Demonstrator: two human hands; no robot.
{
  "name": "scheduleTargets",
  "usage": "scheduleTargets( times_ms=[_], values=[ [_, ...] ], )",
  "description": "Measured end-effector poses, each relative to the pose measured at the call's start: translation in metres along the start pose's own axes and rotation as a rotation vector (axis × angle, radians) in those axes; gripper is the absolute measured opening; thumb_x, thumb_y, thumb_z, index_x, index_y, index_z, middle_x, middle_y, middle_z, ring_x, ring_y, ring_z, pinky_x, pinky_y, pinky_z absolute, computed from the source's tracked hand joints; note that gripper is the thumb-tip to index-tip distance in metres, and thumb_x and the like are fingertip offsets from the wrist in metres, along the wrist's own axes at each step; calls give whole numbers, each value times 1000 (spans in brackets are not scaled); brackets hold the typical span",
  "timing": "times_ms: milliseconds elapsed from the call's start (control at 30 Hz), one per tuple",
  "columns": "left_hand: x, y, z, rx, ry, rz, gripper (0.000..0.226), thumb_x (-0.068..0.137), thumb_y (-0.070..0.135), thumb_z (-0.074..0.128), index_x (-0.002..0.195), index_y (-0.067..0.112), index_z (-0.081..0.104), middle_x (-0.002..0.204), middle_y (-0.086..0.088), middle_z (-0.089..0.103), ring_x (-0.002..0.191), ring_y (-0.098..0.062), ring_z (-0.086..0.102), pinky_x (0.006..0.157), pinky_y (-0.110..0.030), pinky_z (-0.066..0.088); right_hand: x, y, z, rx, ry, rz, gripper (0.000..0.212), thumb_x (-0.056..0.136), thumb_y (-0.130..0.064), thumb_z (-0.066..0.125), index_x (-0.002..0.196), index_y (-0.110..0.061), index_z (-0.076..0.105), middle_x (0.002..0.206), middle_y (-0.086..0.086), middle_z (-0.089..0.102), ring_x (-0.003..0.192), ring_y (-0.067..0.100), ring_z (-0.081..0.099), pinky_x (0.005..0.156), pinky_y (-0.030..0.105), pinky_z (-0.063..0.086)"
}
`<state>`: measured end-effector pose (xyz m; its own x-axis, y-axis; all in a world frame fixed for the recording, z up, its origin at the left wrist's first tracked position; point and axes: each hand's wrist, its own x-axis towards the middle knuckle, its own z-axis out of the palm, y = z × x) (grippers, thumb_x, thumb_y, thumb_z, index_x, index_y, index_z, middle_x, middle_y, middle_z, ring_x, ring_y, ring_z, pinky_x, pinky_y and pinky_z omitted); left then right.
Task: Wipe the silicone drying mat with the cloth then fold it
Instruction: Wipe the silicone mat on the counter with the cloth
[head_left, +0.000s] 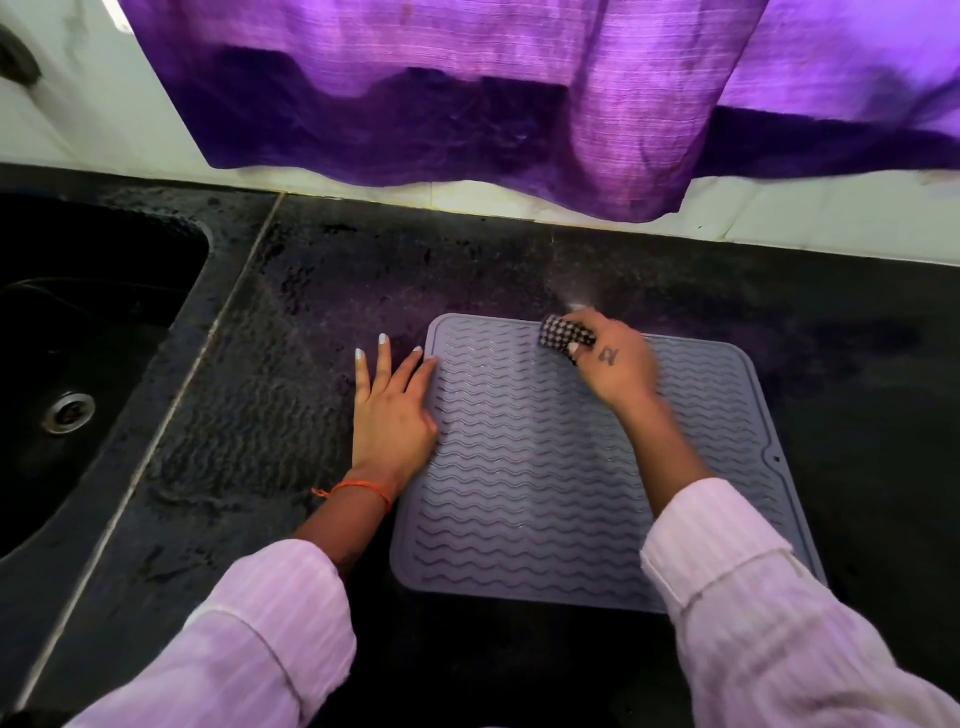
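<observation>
A grey silicone drying mat (561, 478) with wavy ridges lies flat on the dark counter. My right hand (613, 361) grips a small bunched black-and-white checked cloth (565, 334) and presses it on the mat near its far edge. My left hand (392, 410) lies flat with straight fingers on the counter, its thumb side resting on the mat's left edge.
A dark sink (78, 353) with a metal drain (70, 413) is set into the counter at the left. A purple curtain (467, 93) hangs over the white tiled wall behind the black counter (322, 291).
</observation>
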<state>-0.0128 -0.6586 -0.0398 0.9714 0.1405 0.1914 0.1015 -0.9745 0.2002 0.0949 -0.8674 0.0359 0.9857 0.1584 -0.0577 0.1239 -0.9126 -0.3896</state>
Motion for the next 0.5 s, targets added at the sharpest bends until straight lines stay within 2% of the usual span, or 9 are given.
scheduleTargets(
  times_ms=[100,267,400,500],
  values=[
    [0,0,0,-13,4,-3,64,73,18,43,137,11,47,141,-9,48,142,-39,16,114,-42,-17,-5,-13,13,-103,-90,-149,41,92,-18,51,129,-35,51,122,8,57,112,31,52,88,35,44],
    [-1,-1,-1,-36,23,-4,64,74,21,31,134,10,51,138,-9,52,141,-40,21,114,-41,-16,-3,-23,12,-373,-143,-220,42,92,-25,52,132,-37,46,123,10,53,114,33,48,91,41,42],
    [-1,-1,-1,-41,43,-6,65,74,23,27,131,10,54,135,-9,54,140,-41,23,115,-41,-15,5,-12,-9,-404,-137,-116,36,93,-24,48,126,-37,52,122,11,57,112,34,53,89,39,44],
    [0,0,0,-35,52,-6,66,73,21,26,131,9,54,135,-10,55,139,-42,23,115,-40,-16,7,6,-27,-183,-9,55,37,95,-19,44,127,-34,51,120,12,60,108,33,57,85,36,45]
  ],
)
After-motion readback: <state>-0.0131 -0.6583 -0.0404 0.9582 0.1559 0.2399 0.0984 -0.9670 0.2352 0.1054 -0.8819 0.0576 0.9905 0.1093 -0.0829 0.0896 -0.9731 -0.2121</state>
